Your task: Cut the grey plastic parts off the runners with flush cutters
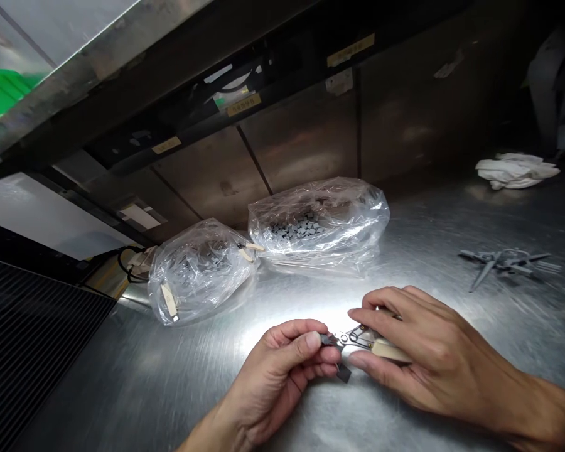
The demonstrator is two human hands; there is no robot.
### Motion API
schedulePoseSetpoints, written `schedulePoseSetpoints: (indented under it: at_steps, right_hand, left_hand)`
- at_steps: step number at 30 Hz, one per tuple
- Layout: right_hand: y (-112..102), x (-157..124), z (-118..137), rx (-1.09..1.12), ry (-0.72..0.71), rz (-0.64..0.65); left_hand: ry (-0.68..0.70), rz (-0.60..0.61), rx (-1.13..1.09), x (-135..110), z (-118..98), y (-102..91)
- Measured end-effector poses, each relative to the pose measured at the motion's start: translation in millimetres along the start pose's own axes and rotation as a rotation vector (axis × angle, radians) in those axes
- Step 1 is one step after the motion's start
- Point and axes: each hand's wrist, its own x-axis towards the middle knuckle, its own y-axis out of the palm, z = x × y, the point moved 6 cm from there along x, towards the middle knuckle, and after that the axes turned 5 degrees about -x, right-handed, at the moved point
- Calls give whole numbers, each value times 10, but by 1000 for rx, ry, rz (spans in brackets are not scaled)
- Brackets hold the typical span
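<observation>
My left hand (282,367) pinches a small dark grey plastic part (329,341) between thumb and forefinger, low over the steel table. A second small grey piece (343,373) shows just under those fingers. My right hand (419,351) is closed round a small pair of cutters (358,337) with cream handles. The metal jaws of the cutters meet the part held in my left hand. Both hands sit under a bright patch of light on the table.
Two clear plastic bags of small grey parts lie behind the hands, one (198,270) on the left, one (317,223) in the middle. Grey plastic sprue scraps (506,262) lie at right, a white cloth (515,169) far right. Steel table (145,389); a black ribbed mat (23,339) at left.
</observation>
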Motion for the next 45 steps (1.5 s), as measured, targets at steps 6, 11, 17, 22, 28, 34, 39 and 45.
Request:
schedulePoseSetpoints:
  at_steps: [6, 11, 17, 22, 28, 34, 39, 45]
  right_hand:
    - [-11, 7, 1, -20, 17, -28]
    - [-14, 9, 11, -32, 25, -32]
    - [-5, 5, 37, -113, 18, -41]
    - [-1, 2, 78, -163, 2, -50]
    - [-15, 28, 136, -212, -27, -51]
    - [-10, 31, 138, -250, -31, -41]
    - [-12, 43, 140, -269, -35, -29]
    - [-10, 42, 145, -256, -43, -15]
  left_hand:
    - [71, -44, -11, -22, -71, 58]
    - [49, -106, -8, -45, -48, 27]
    - [62, -94, 55, -50, -23, 14]
    - [96, -92, 161, -49, -30, 16]
    - [130, -132, 258, -52, -32, -2]
    - [104, -116, 274, -43, -8, -16]
    - [106, -118, 307, -42, -19, -36]
    - [114, -121, 331, -49, -43, -16]
